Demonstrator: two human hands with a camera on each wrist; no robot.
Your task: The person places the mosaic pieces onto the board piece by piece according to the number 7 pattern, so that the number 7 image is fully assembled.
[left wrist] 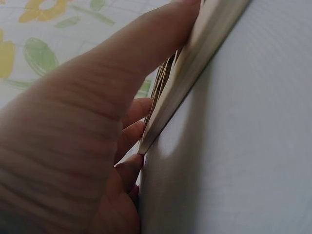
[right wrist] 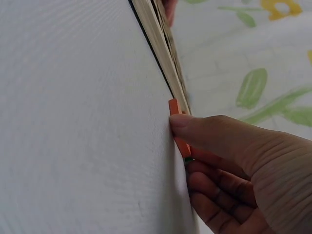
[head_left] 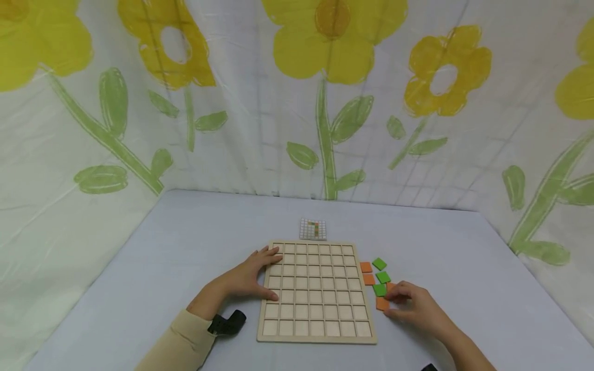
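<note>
A pale wooden grid board (head_left: 317,339) lies flat on the table. My left hand (head_left: 248,274) rests along its left edge, fingers spread over the far part of the rim and thumb lower down; the left wrist view shows the same hand (left wrist: 73,112) against the board's side (left wrist: 180,83). To the right of the board, my right hand (head_left: 419,309) pinches an orange square tile (head_left: 382,304) between thumb and fingers at table level. In the right wrist view its thumb meets the orange tile's edge (right wrist: 173,106); the index fingertip is hidden there.
Beside the board lie more orange tiles (head_left: 366,267) and several green tiles (head_left: 379,264). A small pattern card (head_left: 313,229) with a coloured grid sits just beyond the board. Behind the table (head_left: 209,216) hangs a flower-printed curtain (head_left: 250,129).
</note>
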